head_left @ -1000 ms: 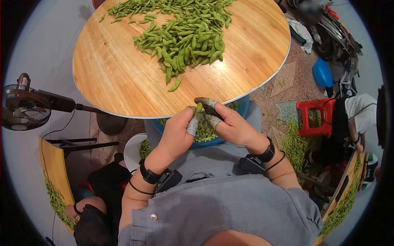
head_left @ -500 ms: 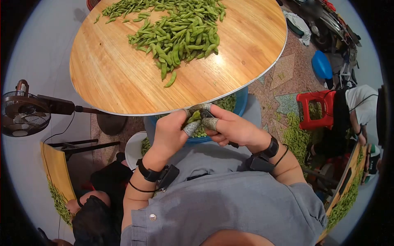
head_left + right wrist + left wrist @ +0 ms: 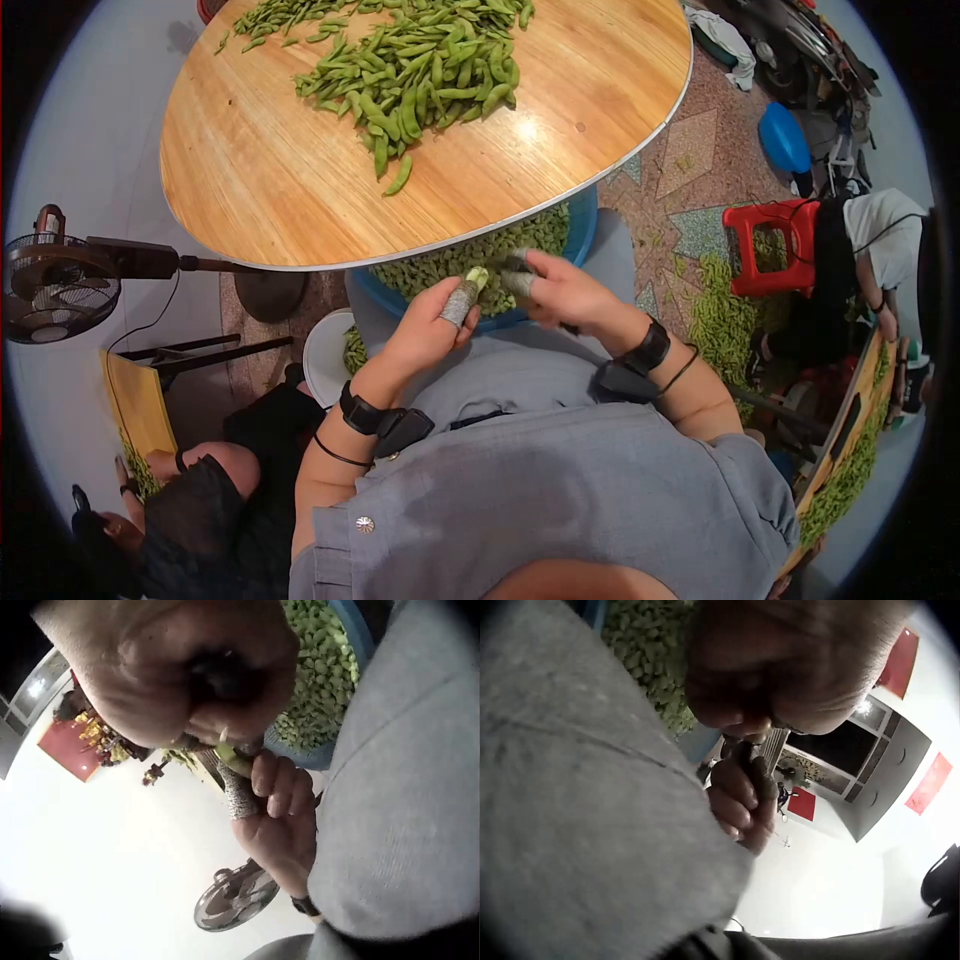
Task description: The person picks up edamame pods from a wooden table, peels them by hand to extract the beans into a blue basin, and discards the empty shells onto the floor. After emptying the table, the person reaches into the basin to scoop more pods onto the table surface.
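My left hand (image 3: 425, 325) pinches a green soybean pod (image 3: 478, 275) between thumb and forefinger, its split end facing up; the pod (image 3: 238, 762) also shows in the right wrist view. Grey sleeves cover the working fingertips. Just beside it, my right hand (image 3: 575, 295) is blurred, its fingers curled round a dark object (image 3: 221, 675) that lies in the palm; its kind is mostly hidden. Both hands are over a blue basin (image 3: 588, 215) of shelled green beans (image 3: 430, 270), partly under the table edge.
A round wooden table (image 3: 270, 180) carries a heap of pods (image 3: 420, 85). A white bucket (image 3: 325, 350) stands at left, near a fan (image 3: 65, 275). On the right are a red stool (image 3: 745, 250), pods on the floor (image 3: 715, 320) and a blue tub (image 3: 783, 138). Other people sit on both sides.
The hands close together over the pod, then part slightly, the right one drawing away to the right. The pod is now split at its top. The head view has shifted, showing more of the basin.
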Demonstrator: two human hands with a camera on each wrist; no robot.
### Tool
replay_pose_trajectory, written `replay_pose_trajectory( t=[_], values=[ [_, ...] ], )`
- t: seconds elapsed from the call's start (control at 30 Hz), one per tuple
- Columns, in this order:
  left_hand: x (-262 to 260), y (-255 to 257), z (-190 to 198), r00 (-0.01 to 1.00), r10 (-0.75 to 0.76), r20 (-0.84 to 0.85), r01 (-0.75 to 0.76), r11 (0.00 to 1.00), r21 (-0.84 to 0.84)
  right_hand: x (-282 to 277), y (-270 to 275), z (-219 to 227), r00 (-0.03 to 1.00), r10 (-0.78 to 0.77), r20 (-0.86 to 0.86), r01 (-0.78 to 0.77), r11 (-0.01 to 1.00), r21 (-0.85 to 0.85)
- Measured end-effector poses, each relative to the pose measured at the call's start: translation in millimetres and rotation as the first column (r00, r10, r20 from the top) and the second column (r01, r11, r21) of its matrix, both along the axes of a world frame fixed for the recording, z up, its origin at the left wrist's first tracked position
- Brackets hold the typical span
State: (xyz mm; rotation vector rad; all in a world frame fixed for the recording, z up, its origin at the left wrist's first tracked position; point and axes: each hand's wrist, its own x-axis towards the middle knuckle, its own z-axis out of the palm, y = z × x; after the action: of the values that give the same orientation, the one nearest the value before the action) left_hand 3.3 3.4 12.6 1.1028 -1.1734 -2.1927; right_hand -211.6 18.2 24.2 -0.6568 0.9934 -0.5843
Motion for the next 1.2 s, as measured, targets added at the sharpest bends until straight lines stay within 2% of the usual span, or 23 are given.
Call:
replay_pose_trajectory(
  t=[0.03, 0.07, 0.1, 0.17, 0.23, 0.33, 0.4, 0.43, 0.5, 0.53, 0.6, 0.67, 0.7, 0.8, 0.83, 0.9, 0.93, 0.97, 1.0, 1.03, 1.1, 1.17, 1.2],
  values=[
    [-4, 1, 0, 0.994, -0.055, 0.095, 0.062, 0.995, -0.076, 1, -2, -20, 1.000, 0.004, 0.001, -0.004, 1.000, 0.006],
    [-5, 1, 1, 0.976, -0.102, 0.195, 0.132, 0.980, -0.148, 3, -6, -44, 0.969, -0.050, -0.241, -0.042, 0.931, -0.362],
    [-5, 2, -2, 0.976, -0.099, 0.197, 0.129, 0.980, -0.151, 6, -11, -49, 0.883, -0.189, -0.430, -0.165, 0.731, -0.662],
    [-2, 1, -9, 0.973, -0.229, 0.014, 0.229, 0.973, -0.010, 5, -18, -50, 0.850, -0.128, -0.510, -0.274, 0.720, -0.637],
    [0, 0, -4, 0.979, -0.195, -0.060, 0.198, 0.978, 0.063, 4, -22, -34, 0.822, 0.027, -0.569, -0.399, 0.740, -0.541],
    [5, 4, 1, 0.998, -0.019, -0.064, 0.033, 0.973, 0.229, 9, -20, -36, 0.808, -0.066, -0.585, -0.398, 0.670, -0.626],
    [14, 4, -11, 0.983, -0.121, 0.139, 0.120, 0.993, 0.014, 11, -22, -43, 0.769, -0.103, -0.631, -0.414, 0.671, -0.615],
    [16, 5, -15, 0.985, -0.096, 0.144, 0.095, 0.995, 0.009, 10, -23, -44, 0.774, -0.088, -0.628, -0.428, 0.658, -0.620],
    [14, 7, -20, 0.852, 0.084, 0.516, 0.153, 0.903, -0.401, 8, -24, -41, 0.564, -0.392, -0.727, -0.542, 0.488, -0.684],
    [15, 7, -25, 0.850, 0.103, 0.517, 0.136, 0.905, -0.404, 7, -20, -33, 0.441, -0.401, -0.803, -0.577, 0.559, -0.596],
    [13, 5, -27, 0.766, 0.251, 0.592, 0.263, 0.718, -0.645, 6, -18, -23, 0.522, -0.355, -0.776, -0.581, 0.517, -0.628],
    [5, 4, -19, 0.786, 0.243, 0.568, 0.240, 0.727, -0.643, 6, -18, -29, 0.677, -0.322, -0.662, -0.543, 0.389, -0.744],
    [1, 3, -12, 0.809, 0.225, 0.542, 0.227, 0.732, -0.642, 10, -19, -33, 0.680, -0.319, -0.660, -0.546, 0.381, -0.746],
    [-7, 0, -7, 0.857, 0.220, 0.466, 0.166, 0.738, -0.654, 19, -16, -36, 0.916, -0.270, -0.297, -0.038, 0.679, -0.733],
    [-10, -1, -7, 0.872, 0.211, 0.442, 0.142, 0.755, -0.640, 16, -17, -32, 0.915, -0.272, -0.298, -0.039, 0.676, -0.736],
    [-14, 0, -11, 0.917, 0.197, 0.347, 0.084, 0.754, -0.651, 11, -16, -22, 0.945, -0.112, -0.307, -0.020, 0.918, -0.395],
    [-16, 0, -11, 0.951, 0.187, 0.245, 0.020, 0.755, -0.655, 10, -15, -23, 0.943, -0.128, -0.308, -0.003, 0.920, -0.392],
    [-18, 0, -11, 0.955, 0.170, 0.244, 0.033, 0.756, -0.654, 11, -14, -24, 0.979, -0.115, -0.167, 0.064, 0.957, -0.284],
    [-19, 0, -5, 0.975, 0.114, 0.189, 0.014, 0.820, -0.572, 11, -14, -24, 0.993, -0.116, -0.019, 0.111, 0.980, -0.165],
    [-19, 0, -2, 0.989, 0.068, 0.128, 0.002, 0.877, -0.480, 10, -14, -25, 0.991, -0.128, -0.023, 0.123, 0.979, -0.163],
    [-17, 2, -7, 0.995, 0.036, 0.091, 0.006, 0.902, -0.432, 8, -16, -26, 0.982, -0.089, 0.167, 0.087, 0.996, 0.019],
    [-16, 2, -9, 0.999, 0.009, 0.053, 0.012, 0.924, -0.382, 6, -18, -27, 0.971, -0.070, 0.227, 0.056, 0.996, 0.068],
    [-15, 2, -8, 0.998, 0.047, -0.043, -0.055, 0.973, -0.225, 5, -19, -28, 0.956, -0.049, 0.289, 0.017, 0.993, 0.113]
  ],
)
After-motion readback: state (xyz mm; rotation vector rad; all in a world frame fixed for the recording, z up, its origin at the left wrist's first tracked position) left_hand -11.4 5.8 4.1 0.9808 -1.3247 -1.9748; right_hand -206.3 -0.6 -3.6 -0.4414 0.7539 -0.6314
